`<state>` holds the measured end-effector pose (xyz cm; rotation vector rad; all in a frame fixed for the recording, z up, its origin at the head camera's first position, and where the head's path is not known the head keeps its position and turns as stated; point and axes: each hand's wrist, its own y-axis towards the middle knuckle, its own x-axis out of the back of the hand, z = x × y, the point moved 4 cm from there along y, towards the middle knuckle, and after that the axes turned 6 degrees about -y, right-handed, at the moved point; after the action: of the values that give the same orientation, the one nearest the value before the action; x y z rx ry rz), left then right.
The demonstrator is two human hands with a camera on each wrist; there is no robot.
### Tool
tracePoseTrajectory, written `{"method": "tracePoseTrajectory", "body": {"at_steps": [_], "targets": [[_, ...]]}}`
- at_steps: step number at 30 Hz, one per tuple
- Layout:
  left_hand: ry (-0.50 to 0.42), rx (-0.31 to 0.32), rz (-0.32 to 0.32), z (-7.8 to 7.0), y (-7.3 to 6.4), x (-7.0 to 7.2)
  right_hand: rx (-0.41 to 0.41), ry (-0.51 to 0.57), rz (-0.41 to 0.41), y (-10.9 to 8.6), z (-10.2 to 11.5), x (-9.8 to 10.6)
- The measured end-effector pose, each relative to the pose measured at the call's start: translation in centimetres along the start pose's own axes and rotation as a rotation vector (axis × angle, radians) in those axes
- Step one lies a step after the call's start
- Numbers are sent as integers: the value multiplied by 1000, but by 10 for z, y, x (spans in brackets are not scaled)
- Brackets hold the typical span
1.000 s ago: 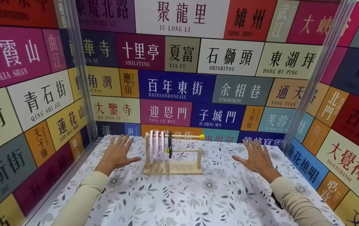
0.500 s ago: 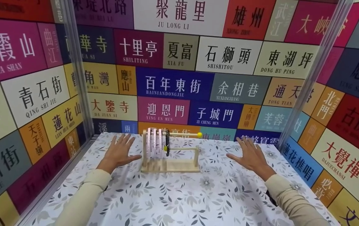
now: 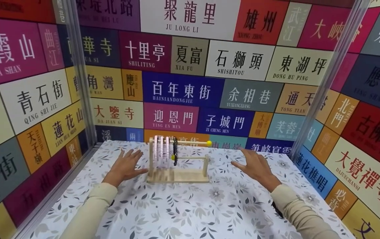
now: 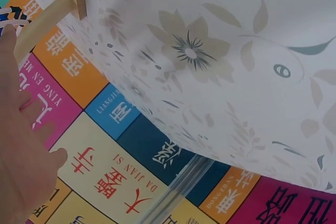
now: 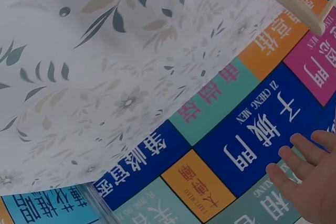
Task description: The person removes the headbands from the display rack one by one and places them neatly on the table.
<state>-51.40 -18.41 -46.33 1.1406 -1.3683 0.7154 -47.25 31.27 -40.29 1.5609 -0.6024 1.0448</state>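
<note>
A wooden rack (image 3: 178,176) stands on the table in the head view. Its upper rod ends in a yellow ball (image 3: 209,143), and several pink coil rings (image 3: 161,152) hang from that rod's left part. To their right hangs a black coil ring (image 3: 175,151). A lower rod (image 3: 190,157) runs from the short right post to a second yellow ball near the black ring. My left hand (image 3: 123,167) spreads its fingers, thumb tip right beside the rack's left post. My right hand (image 3: 258,169) hovers right of the rack, fingers extended, apart from it. Both hold nothing.
A white tablecloth with a grey leaf print (image 3: 176,212) covers the table. Panels of colourful place-name signs (image 3: 183,88) rise behind and on both sides. Clear corner posts (image 3: 85,83) stand at the table's back corners.
My right hand has moved left toward the rack, and my left hand has drawn slightly closer to its left post. The head view has shifted a little; the rack and rings stay as they were.
</note>
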Motion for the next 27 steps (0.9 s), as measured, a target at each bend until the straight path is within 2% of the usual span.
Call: {"method": "tracePoseTrajectory", "body": {"at_steps": [3,8,12,18,27], "targets": [[-24,2,8,0,1,-4,12,10,-20,4,9,-1],[-56,-4,-11,0,5,-9,11,32,-20,15,25,-3],[-70,4,-11,-2,8,-15,28,44,-4,22,41,-8],[-96,-23,-20,-5,11,-26,33,94,14,29,69,-16],[-203,25,7,-1,12,-44,89,156,-12,37,115,-31]]}}
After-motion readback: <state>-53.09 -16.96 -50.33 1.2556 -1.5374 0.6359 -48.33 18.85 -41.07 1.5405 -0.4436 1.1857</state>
